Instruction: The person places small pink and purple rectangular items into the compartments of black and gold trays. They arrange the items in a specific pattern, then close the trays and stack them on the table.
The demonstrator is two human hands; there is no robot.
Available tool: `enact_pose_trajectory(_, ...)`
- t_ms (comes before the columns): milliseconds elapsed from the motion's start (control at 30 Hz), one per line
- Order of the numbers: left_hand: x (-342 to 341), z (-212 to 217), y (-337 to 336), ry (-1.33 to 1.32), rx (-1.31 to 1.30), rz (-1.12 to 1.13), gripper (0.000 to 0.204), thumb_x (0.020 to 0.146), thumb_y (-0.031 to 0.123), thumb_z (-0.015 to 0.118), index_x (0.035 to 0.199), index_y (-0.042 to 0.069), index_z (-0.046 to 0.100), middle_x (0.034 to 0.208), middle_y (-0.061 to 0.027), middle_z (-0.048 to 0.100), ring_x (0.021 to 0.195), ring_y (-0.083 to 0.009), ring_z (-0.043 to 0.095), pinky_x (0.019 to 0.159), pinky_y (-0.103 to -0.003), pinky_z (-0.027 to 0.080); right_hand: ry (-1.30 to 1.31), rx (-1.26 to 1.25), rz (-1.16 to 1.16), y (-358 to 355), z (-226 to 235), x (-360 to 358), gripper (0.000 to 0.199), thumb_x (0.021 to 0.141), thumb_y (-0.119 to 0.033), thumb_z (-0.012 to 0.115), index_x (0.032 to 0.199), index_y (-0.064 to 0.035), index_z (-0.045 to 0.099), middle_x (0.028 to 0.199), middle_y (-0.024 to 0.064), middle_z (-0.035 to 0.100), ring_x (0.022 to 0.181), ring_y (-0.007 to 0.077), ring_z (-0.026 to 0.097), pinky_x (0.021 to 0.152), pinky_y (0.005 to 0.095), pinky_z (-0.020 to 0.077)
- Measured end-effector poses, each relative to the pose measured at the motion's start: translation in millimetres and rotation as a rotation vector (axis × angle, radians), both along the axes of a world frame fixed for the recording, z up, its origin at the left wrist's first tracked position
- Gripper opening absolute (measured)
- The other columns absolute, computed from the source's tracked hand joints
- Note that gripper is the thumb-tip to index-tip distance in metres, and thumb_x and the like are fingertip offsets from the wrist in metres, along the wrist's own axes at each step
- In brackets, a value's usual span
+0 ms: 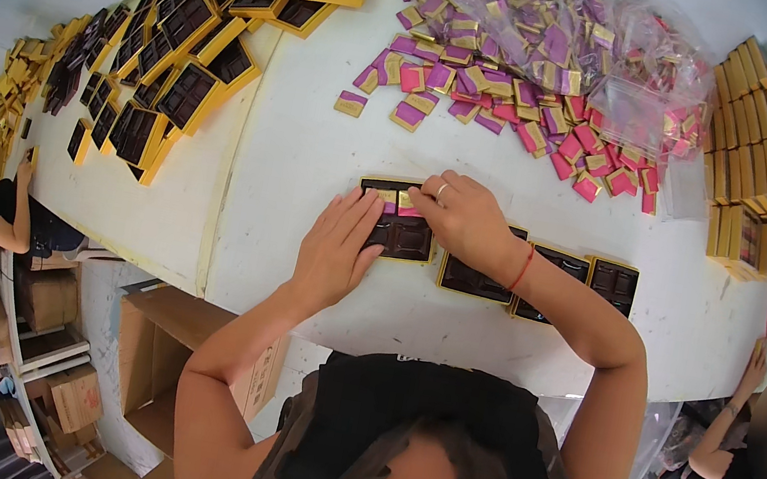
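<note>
Resting the outstretched left hand (334,243) on the box (402,240) on the table (304,140); touching a sweet (406,207) inside with the curled right hand (470,220), hiding any pinch; probably handling light, stiff, slippery; best gripping by opposite edges.

Open table (295,133) runs between the piled boxes (186,95) on the left and the wrapped sweets (541,114); nearer, the right hand (470,222) and a row of trays (555,273) obstruct.
</note>
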State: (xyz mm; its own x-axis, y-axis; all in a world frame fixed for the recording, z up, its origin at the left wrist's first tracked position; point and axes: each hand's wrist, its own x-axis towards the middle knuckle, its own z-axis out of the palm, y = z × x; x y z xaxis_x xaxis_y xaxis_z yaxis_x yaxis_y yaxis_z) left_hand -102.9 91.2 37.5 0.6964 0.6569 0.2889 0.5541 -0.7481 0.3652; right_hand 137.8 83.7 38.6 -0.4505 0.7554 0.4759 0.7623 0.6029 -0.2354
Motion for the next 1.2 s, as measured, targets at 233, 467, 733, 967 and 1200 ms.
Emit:
enact_pose_trajectory(233, -2, 0, 1, 0.142, 0.033, -0.078, 0.063, 0.085, 0.028, 0.067, 0.142, 0.01, 0.048, 0.149, -0.0098, 0.043, 0.139, -0.0358, 0.034, 0.115, -0.053, 0.023, -0.27, -0.136, -0.032, -35, 14, -1, 0.042, 0.082, -0.027, 0.071, 0.116, -0.0036, 0.063, 0.113, 0.0058, 0.058, 0.097, 0.0218, 0.055, 0.085, 0.0357, 0.045)
enact_pose_trajectory(467, -3, -1, 8, 0.065, -0.184, -0.12, 0.068, 0.084, 0.036, 0.071, 0.142, 0.012, 0.047, 0.152, -0.0108, 0.038, 0.141, -0.0362, 0.032, 0.114, -0.051, 0.025, -0.194, -0.277, -0.007, -40, 22, 3, 0.044, 0.084, -0.027, 0.068, 0.122, -0.0045, 0.062, 0.122, 0.0057, 0.056, 0.111, 0.024, 0.05, 0.096, 0.04, 0.0409)
enact_pose_trajectory(733, 24, 19, 62, -0.167, -0.045, 0.021, 0.042, 0.082, 0.028, 0.074, 0.117, 0.008, 0.063, 0.126, -0.0123, 0.057, 0.116, -0.0352, 0.052, 0.099, -0.043, 0.04, 0.119, -0.174, -0.468, 0, 28, 87, 0.025, 0.081, -0.016, 0.067, 0.102, -0.0026, 0.064, 0.098, 0.0169, 0.066, 0.089, 0.0359, 0.062, 0.075, 0.0452, 0.0502)
enact_pose_trajectory(967, 114, -10, 148, 0.048, 0.183, 0.211, 0.033, 0.081, 0.028, 0.073, 0.107, 0.008, 0.067, 0.106, -0.0104, 0.06, 0.095, -0.0313, 0.06, 0.08, -0.043, 0.051, 0.217, -0.415, -0.584, 27, 2, 143, 0.026, 0.078, -0.021, 0.073, 0.088, 0.0021, 0.066, 0.082, 0.0178, 0.066, 0.08, 0.0348, 0.064, 0.071, 0.0427, 0.0496)
enact_pose_trajectory(1200, 115, -8, 150, -0.17, -0.092, 0.153, 0.047, 0.076, 0.012, 0.075, 0.12, 0.008, 0.057, 0.11, -0.0101, 0.06, 0.096, -0.0252, 0.063, 0.079, -0.037, 0.052, 0.104, -0.361, -0.711, 27, 2, 123, 0.036, 0.079, -0.027, 0.074, 0.105, -0.0038, 0.062, 0.091, 0.0137, 0.061, 0.089, 0.0345, 0.061, 0.073, 0.0444, 0.0494)
